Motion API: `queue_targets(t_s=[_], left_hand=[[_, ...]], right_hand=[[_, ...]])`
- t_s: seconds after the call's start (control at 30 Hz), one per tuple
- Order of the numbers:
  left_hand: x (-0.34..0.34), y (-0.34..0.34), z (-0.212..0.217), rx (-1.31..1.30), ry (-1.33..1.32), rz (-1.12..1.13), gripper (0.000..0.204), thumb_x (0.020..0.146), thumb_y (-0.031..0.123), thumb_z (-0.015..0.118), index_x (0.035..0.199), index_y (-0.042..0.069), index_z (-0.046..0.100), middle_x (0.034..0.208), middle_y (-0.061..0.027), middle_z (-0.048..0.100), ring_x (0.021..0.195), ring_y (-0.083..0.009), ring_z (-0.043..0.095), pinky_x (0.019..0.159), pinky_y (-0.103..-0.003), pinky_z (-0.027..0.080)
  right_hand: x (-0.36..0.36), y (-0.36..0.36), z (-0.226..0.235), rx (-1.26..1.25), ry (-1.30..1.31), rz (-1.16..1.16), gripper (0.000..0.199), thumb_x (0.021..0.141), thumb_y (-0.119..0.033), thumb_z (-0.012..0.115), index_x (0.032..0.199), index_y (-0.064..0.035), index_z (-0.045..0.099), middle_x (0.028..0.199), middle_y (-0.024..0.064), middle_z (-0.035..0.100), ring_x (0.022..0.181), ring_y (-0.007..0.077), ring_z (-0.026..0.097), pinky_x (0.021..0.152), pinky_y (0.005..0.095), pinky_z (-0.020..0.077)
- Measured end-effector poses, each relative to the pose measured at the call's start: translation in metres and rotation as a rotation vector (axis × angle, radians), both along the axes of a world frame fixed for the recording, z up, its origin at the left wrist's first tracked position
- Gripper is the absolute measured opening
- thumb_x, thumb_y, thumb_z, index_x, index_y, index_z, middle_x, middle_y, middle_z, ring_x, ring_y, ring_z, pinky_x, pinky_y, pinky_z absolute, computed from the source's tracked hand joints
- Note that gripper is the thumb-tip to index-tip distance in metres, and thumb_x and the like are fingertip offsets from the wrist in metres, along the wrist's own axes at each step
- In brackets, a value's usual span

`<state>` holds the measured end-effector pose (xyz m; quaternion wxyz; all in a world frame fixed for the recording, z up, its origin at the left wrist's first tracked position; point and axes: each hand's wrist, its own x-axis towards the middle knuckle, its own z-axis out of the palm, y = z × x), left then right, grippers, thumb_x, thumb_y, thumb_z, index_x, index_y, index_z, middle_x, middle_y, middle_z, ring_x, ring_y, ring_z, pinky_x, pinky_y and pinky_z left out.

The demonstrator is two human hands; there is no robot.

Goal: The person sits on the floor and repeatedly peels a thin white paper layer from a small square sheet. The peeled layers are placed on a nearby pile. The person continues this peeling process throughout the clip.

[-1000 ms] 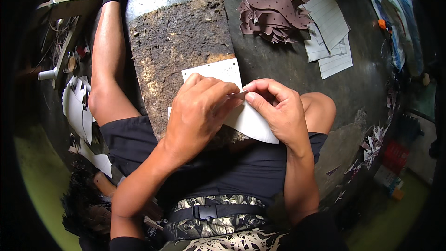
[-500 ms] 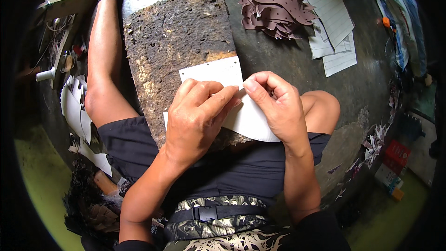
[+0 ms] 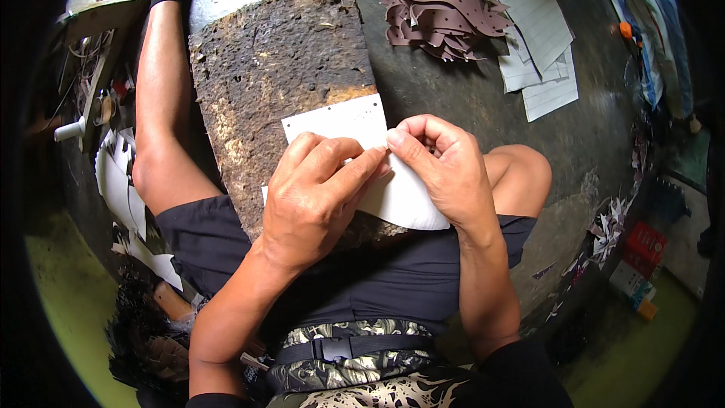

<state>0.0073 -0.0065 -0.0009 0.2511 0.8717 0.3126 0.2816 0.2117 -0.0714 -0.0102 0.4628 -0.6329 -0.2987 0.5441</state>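
Observation:
A white sheet (image 3: pixel 337 122) with small dark holes along its top edge lies over the near right part of a rough, pitted board (image 3: pixel 279 53). My left hand (image 3: pixel 313 189) rests on the sheet's middle, its thumb and fingers brought together near the right edge. Opposite it, my right hand (image 3: pixel 445 162) pinches that edge between thumb and index finger. The fingertips of both hands nearly meet there. Below them the curved lower part of the sheet spreads toward my lap. Anything small between the fingertips is too hidden to make out.
A pile of brown perforated cut pieces (image 3: pixel 445 11) sits on the dark floor beyond the board, beside lined paper sheets (image 3: pixel 547 91). White cut scraps (image 3: pixel 121 185) lie left of my leg. To the right are a red box (image 3: pixel 644 248) and a striped bag (image 3: pixel 664 45).
The whole view has shifted slightly. Both hands keep nearly the same grip on the sheet, with the fingertips a little closer together at its right edge.

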Motion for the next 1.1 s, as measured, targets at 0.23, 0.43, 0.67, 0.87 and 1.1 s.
queue_targets(t_s=[0.23,0.43,0.67,0.87,1.1], left_hand=[[0.001,0.005,0.003,0.024,0.019,-0.044,0.03,0.091,0.016,0.093,0.119,0.006,0.086,0.103,-0.0059,0.073,0.086,-0.0261,0.066,0.077,-0.041,0.057],[0.003,0.005,0.006,0.023,0.055,-0.043,0.028,0.092,0.014,0.092,0.118,0.006,0.086,0.102,-0.0063,0.072,0.086,-0.0263,0.066,0.076,-0.041,0.057],[0.003,0.004,0.001,0.013,0.026,-0.022,0.03,0.09,0.014,0.094,0.118,0.008,0.085,0.101,-0.0047,0.073,0.085,-0.0256,0.065,0.076,-0.041,0.057],[0.001,0.006,0.0,-0.008,0.02,-0.042,0.03,0.089,0.014,0.096,0.117,0.01,0.085,0.101,-0.0036,0.073,0.083,-0.0248,0.064,0.073,-0.04,0.055],[0.002,0.01,0.0,-0.012,0.014,-0.06,0.03,0.087,0.011,0.097,0.114,0.01,0.086,0.099,-0.0033,0.073,0.081,-0.0237,0.063,0.071,-0.039,0.053]], right_hand=[[0.002,-0.001,-0.01,0.009,0.035,0.012,0.021,0.115,-0.02,0.078,0.111,0.0007,0.078,0.09,-0.0062,0.069,0.081,-0.0002,0.055,0.067,0.021,0.0457],[-0.008,0.0,-0.001,0.159,-0.654,0.026,0.023,0.119,-0.025,0.068,0.113,-0.0021,0.07,0.098,0.0156,0.075,0.087,0.0329,0.074,0.077,0.0442,0.0564],[-0.019,-0.001,-0.003,0.064,-0.319,0.047,0.029,0.121,-0.027,0.065,0.112,-0.0003,0.065,0.095,0.0194,0.071,0.085,0.0324,0.07,0.08,0.0446,0.0566],[-0.01,-0.003,-0.011,0.076,-0.232,0.07,0.028,0.124,-0.027,0.063,0.11,-0.0022,0.065,0.094,-0.0029,0.062,0.089,0.0049,0.054,0.078,0.0257,0.0501],[-0.005,-0.002,-0.018,0.095,-0.247,0.068,0.03,0.124,-0.028,0.064,0.11,-0.0012,0.066,0.093,-0.0021,0.063,0.088,0.0053,0.054,0.076,0.0259,0.0493]])
